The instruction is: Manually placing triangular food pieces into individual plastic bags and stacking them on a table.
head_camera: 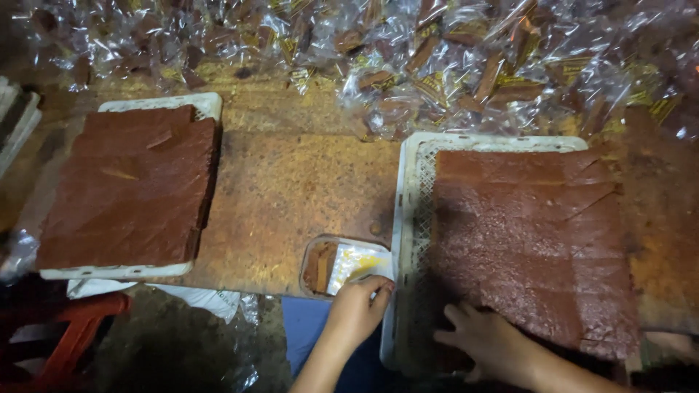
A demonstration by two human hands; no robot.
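Note:
My left hand (357,311) pinches the near edge of a clear wrapper with a yellow-and-white label (357,263), which lies in a small shallow tray (312,247) beside a brown piece (319,266). My right hand (486,340) rests with fingers spread on the near edge of a wide reddish-brown slab (531,233). That slab lies in a white perforated plastic tray (410,218) at the right.
A second reddish-brown slab (131,185) sits on another white tray (205,103) at the left. A heap of clear-wrapped brown pieces (451,65) runs along the far side of the worn brown table (291,189). A red stool (73,331) stands low left.

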